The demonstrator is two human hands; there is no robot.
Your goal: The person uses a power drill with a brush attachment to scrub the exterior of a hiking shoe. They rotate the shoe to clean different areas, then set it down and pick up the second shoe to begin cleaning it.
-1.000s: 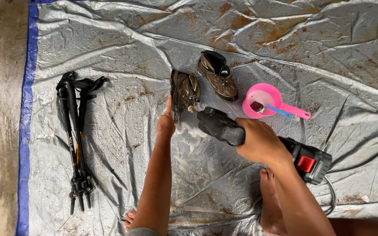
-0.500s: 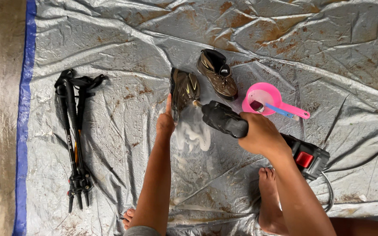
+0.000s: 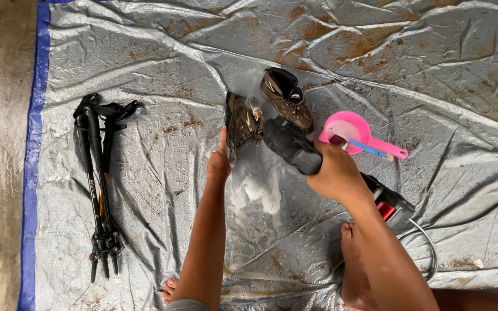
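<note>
Step now: this looks like washing a muddy boot with a power sprayer. The work seems to be in the middle, since there is white foam but the boot is brown and dirty.

Left hand [image 3: 219, 164]: its grip is closed on the edge of the brown boot [image 3: 242, 122] and props it up on the tarp.

Right hand [image 3: 336, 175]: its grip is wrapped tight around the black sprayer [image 3: 293, 147]. The front end of the sprayer points at the boot and is very near it.

Where the boot is: in the middle of the grey tarp [image 3: 433, 69], just left of the sprayer's front end.

Second boot [image 3: 286, 98]: it lies just behind the first one, up and to the right. No hand touches it.

Foam [image 3: 255, 190]: a white, wet patch sits on the tarp just below the held boot.

Pink scoop [image 3: 347, 128]: it sits near the right hand, on the far side, with a small blue brush [image 3: 370, 148] lying across it.

Black poles [image 3: 98, 184]: a folded bundle lies well apart, near the blue edge of the tarp.

Feet: a bare foot [image 3: 355, 270] rests on the tarp under the right arm.

Next move calls for: I think the left hand must hold the boot steady and turn it, so the spray can reach each dirty side. The sprayer should stay aimed at the boot, away from the fingers.
</note>
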